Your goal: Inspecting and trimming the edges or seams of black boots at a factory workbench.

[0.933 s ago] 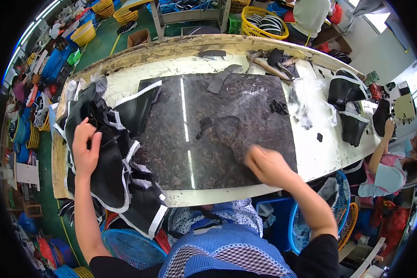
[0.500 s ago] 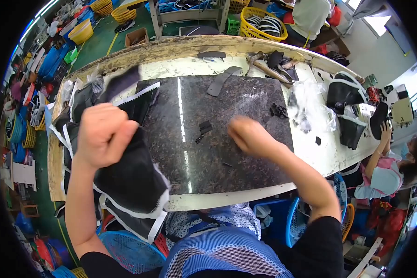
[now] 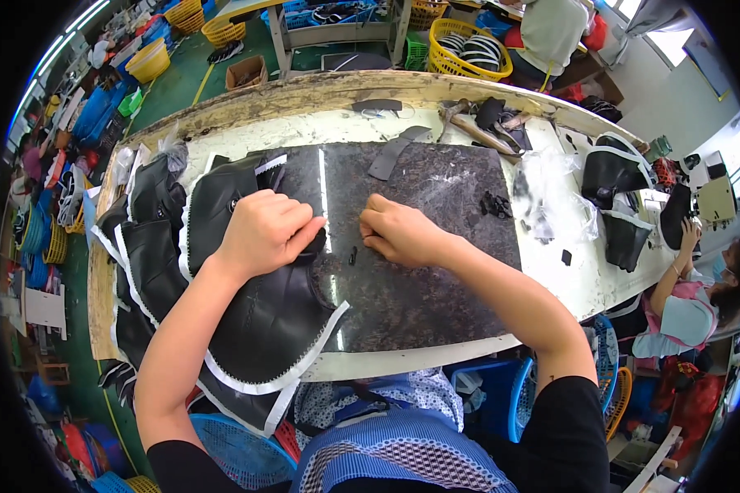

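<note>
My left hand (image 3: 270,236) is closed in a fist over a black leather shoe upper (image 3: 263,324) with white toothed edging. Its thumb and curled fingers press on a dark edge of that upper, partly hidden by the hand. Facing it across a short gap, my right hand (image 3: 404,232) is pinched closed above the dark marbled slab (image 3: 436,304); whatever its fingertips hold is hidden. A small black scrap (image 3: 353,255) lies on the slab between and just below the hands. More white-edged black uppers (image 3: 152,267) overlap in a pile at the left.
A grey curved strip (image 3: 395,154) lies at the slab's far side, near a hammer (image 3: 473,131). Clear plastic bags (image 3: 543,185) and black leather pieces (image 3: 612,171) are at the right, where a co-worker (image 3: 686,300) sits. Blue baskets (image 3: 238,448) stand below the table.
My left hand has moved right and slightly down, and the upper under it now lies flatter. My right hand has shifted left; the small black pieces at mid-slab no longer show there.
</note>
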Tool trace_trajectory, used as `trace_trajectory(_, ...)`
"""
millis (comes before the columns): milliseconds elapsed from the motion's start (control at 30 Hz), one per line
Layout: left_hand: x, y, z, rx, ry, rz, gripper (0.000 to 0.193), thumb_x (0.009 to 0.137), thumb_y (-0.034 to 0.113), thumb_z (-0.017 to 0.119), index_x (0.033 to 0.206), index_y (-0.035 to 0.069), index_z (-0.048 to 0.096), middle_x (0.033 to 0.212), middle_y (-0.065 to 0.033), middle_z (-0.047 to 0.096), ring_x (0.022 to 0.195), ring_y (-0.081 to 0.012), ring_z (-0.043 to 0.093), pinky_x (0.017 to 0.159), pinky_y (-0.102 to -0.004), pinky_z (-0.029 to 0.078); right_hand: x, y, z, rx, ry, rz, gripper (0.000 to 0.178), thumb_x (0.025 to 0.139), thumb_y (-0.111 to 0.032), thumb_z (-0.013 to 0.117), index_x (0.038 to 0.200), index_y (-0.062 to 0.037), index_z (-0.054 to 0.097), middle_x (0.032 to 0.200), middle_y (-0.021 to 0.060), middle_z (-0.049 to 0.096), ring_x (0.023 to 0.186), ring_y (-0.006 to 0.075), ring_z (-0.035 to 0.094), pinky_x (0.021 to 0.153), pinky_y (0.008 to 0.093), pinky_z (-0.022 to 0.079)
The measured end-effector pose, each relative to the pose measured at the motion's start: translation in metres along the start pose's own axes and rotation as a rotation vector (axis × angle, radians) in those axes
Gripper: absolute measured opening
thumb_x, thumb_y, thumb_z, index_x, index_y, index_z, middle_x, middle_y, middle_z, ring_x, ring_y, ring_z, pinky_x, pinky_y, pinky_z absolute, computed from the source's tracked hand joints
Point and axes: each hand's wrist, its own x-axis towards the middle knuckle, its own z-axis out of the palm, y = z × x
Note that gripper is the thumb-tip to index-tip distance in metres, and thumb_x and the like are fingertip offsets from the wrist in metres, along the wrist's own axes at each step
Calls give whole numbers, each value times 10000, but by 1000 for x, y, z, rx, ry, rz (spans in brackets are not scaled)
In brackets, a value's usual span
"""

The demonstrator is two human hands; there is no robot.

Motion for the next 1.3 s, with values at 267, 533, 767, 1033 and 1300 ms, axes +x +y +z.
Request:
trace_trajectory(267, 19, 8, -44, -162, -161, -61, 341, 869, 165, 618, 595, 46, 453, 512, -127, 424, 480, -312, 474, 466, -383, 356, -120, -52, -80, 179, -585, 254, 181, 798, -231, 706, 877, -68, 692, 831, 117, 641, 769, 258, 646, 682, 384, 521)
trace_trajectory(533, 38, 40, -42, -109, -88, -3, 341, 843, 144, 640, 576, 59, 447, 508, -108, 420, 460, -287, 454, 474, -373, 345, -6, -34, 20, -154, 77, 166, 205, 745, -140, 677, 860, 12, 600, 873, 190, 628, 819, 373, 645, 719, 430, 537)
trace_trajectory(767, 23, 42, 62, -103, -241, 82, 217, 839, 218, 643, 731, 66, 531, 739, -105, 574, 737, -300, 583, 663, -394, 455, -81, -16, -10, -246, 98, 249, 134, 741, -45, 614, 852, 31, 606, 822, 165, 666, 720, 264, 674, 643, 367, 541)
trace_trajectory(1033, 20, 147, 0, -393, -76, -162, 285, 743, 86, 739, 994, 39, 613, 933, -103, 606, 845, -233, 611, 714, -316, 504, -151, -59, -26, 1675, 397, 501, 91, 882, -83, 600, 952, -27, 582, 841, 39, 600, 707, 112, 596, 638, 198, 499)
trace_trajectory(1300, -25, 214, 57, -292, 186, -381, 220, 751, 119, 750, 904, 41, 612, 729, -79, 610, 633, -237, 615, 542, -328, 490, -160, -127, 12, 1055, 786, 389, 108, 874, -46, 638, 943, 27, 599, 878, 41, 637, 791, 79, 608, 698, 234, 511)
